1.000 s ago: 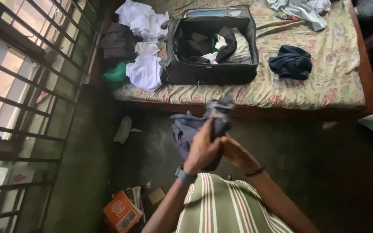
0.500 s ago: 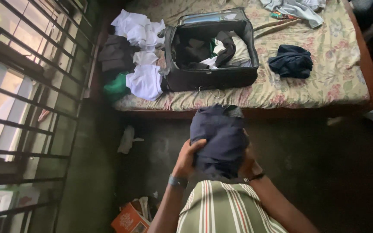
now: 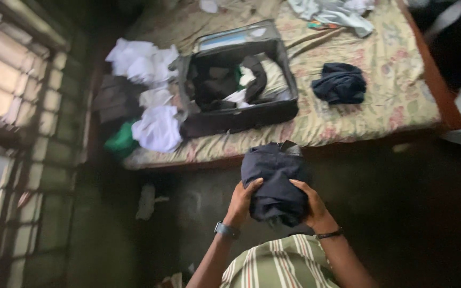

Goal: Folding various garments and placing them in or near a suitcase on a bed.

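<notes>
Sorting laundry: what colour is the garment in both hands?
Dark navy garment, clearest in the head view.

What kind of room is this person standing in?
Most likely a bedroom: a bed with a floral sheet, an open suitcase with clothes on it, and a barred window alongside.

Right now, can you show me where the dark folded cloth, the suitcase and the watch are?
dark folded cloth (image 3: 274, 178), head view, middle of the bundle between both hands.
suitcase (image 3: 241, 121), head view, front wall, on the bed.
watch (image 3: 226, 230), head view, band on the left wrist.
</notes>
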